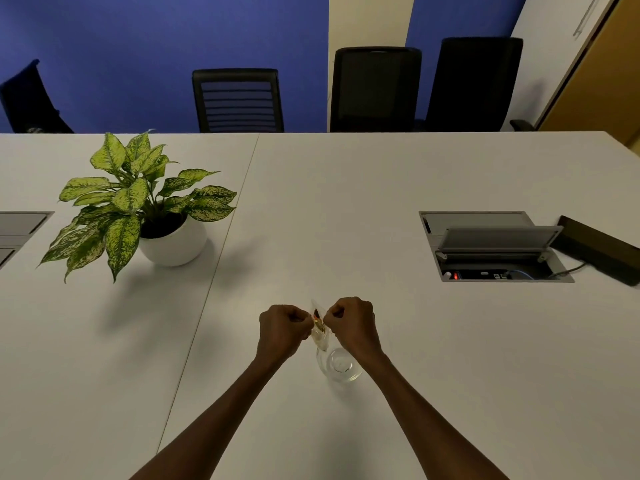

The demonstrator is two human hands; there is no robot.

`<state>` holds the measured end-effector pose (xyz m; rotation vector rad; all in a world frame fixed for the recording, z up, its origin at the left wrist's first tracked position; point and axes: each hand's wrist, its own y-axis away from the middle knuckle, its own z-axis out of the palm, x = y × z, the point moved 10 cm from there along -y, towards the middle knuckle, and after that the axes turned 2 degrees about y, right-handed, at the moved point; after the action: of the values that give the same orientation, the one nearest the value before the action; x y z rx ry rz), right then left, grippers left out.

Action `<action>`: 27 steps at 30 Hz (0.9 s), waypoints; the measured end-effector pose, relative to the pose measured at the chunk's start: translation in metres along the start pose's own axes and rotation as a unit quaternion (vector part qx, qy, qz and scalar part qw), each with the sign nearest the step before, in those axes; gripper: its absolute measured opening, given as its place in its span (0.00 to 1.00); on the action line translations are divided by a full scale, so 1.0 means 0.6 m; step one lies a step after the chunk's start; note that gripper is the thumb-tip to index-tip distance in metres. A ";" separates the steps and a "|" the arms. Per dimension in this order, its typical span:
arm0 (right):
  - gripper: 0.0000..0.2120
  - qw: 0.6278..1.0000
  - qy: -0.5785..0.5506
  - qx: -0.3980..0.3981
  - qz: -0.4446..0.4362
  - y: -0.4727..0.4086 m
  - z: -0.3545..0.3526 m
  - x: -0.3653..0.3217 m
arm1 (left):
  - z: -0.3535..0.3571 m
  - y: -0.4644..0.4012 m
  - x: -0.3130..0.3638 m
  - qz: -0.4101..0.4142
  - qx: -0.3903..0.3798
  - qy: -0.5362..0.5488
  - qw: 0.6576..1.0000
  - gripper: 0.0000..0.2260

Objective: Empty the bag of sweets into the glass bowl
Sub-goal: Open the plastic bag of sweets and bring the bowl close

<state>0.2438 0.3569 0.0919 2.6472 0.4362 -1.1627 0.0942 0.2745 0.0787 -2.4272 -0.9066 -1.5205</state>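
A white table (346, 202) fills the view, its far edge running straight below 4 dark chairs (238, 100) set against a blue wall. A seam (221, 244) crosses the top diagonally from the far edge toward the near left. Left of the seam a plant (138, 199) stands in a white pot (175, 245). At the right, well apart from the hands, a cable hatch (491, 249) is sunk into the top with its lid raised, and a dark box (602, 249) lies just beside it near the right edge. Between plant and hatch a broad bare stretch of tabletop is left, and more bare surface lies on either side of the forearms.

The bag (320, 329) is held between the 2 hands, above the table and just beyond the bowl (341, 365). The left hand (282, 329) is closed on the bag's left side, fingers curled tight; the right hand (353, 323) is closed on its right side in the same way. The bag is clear, with a few dark and orange sweets seen inside, and its lower tip hangs over the bowl's far left rim. The bowl stands on the table, partly covered by the right wrist, and nothing can be made out inside it.
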 end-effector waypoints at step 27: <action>0.24 0.974 0.176 -0.064 -0.124 0.085 0.093 -0.023 | -0.031 -0.018 -0.041 -0.070 0.028 -0.065 0.995 0.05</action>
<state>0.2148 0.2892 0.0689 2.7428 0.8948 -0.6863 0.0664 0.2654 0.0646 -2.4934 -1.1504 -1.3706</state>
